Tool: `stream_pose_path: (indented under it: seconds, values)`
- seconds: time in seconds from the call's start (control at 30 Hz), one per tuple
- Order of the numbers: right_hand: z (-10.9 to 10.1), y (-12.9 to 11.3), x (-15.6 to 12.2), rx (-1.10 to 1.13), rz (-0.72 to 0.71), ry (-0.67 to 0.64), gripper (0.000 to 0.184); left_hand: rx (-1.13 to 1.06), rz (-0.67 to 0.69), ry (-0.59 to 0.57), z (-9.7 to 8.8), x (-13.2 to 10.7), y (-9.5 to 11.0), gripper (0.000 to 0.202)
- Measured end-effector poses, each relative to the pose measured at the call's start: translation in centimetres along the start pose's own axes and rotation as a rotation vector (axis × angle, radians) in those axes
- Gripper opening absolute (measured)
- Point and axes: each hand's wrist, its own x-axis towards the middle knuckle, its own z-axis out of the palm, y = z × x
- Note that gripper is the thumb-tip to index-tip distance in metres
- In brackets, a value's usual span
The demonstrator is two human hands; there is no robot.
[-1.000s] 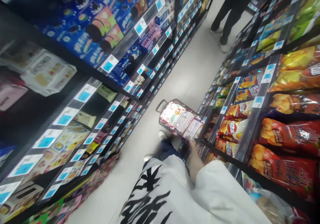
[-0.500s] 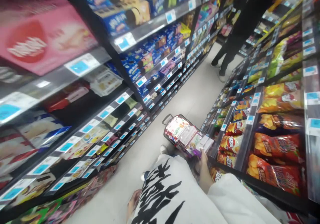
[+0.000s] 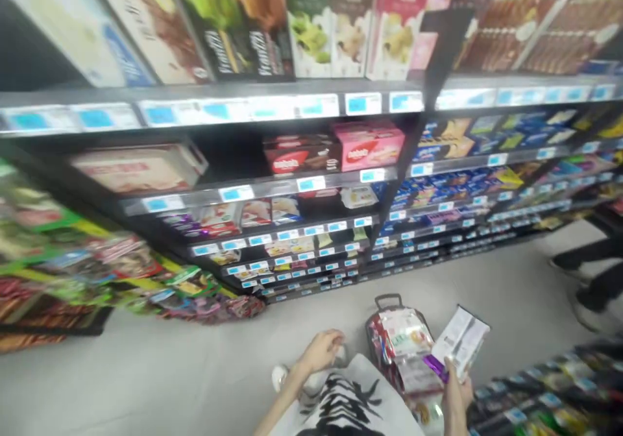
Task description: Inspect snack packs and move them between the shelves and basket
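My right hand (image 3: pixel 456 389) grips a flat white and purple snack packet (image 3: pixel 458 342) just above a shopping basket (image 3: pixel 400 345) full of packets that stands on the floor. My left hand (image 3: pixel 322 350) hangs loosely curled over the floor to the left of the basket, and I cannot make out anything in it. My white top with a black print (image 3: pixel 348 405) fills the bottom middle of the view.
Dark shelves (image 3: pixel 272 189) of biscuit and wafer boxes with blue price tags face me. A low rack of bright packets (image 3: pixel 121 274) stands at the left. Another person's legs and shoes (image 3: pixel 591 277) are at the right. Grey floor (image 3: pixel 146 377) lies in front.
My view has swung from down the aisle to face the biscuit shelves. My right hand lifted a white packet from the basket. My left hand has come into view.
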Motion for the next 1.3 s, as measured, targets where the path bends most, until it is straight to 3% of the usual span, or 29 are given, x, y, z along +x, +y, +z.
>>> stream_pose_path:
  seconds: [0.13,0.3,0.4,0.47,0.57,0.67,0.77,0.9,1.1,1.17,1.3]
  values:
    - [4.7,-5.9,-0.4,0.054,-0.111,-0.115,0.053,0.048,0.090,-0.002,0.7,1.4,1.9,0.040]
    - [9.0,-11.6,-8.8,0.012,-0.395,-0.431,0.047,-0.253,0.009,0.153,0.1,1.5,2.6,0.077]
    - [10.3,-12.7,-14.6,-0.120,-0.608,-0.645,0.032,-0.570,-0.009,0.264,-1.0,1.3,3.2,0.102]
    - [10.9,-13.1,-17.2,-0.196,-0.777,-0.850,0.024,-0.799,-0.036,0.354,-1.7,0.8,3.7,0.095]
    - [11.7,-13.4,-19.4,-0.168,-0.997,-1.076,0.050,-1.061,-0.113,0.512,-2.8,-0.9,4.2,0.081]
    - [12.2,-13.8,-20.4,-0.045,-1.085,-1.128,0.055,-1.134,-0.106,0.675,-3.9,-3.0,4.3,0.078]
    - [12.1,-14.2,-21.1,0.038,-1.045,-1.161,0.058,-1.155,-0.037,0.777,-5.1,-4.7,4.7,0.073]
    - [11.9,-14.2,-21.4,0.093,-0.789,-1.302,0.080,-1.171,0.048,0.838,-6.8,-5.4,6.1,0.083]
    - [12.0,-13.8,-22.1,0.254,-0.502,-1.463,0.073,-1.106,0.070,0.752,-7.8,-5.4,7.8,0.082]
    - [11.9,-14.1,-22.4,0.300,-0.470,-1.447,0.076,-1.044,0.058,0.700,-7.6,-5.3,8.0,0.080]
    - [11.4,-15.2,-22.2,0.283,-0.483,-1.262,0.083,-0.837,-0.084,0.617,-6.7,-5.1,7.3,0.084]
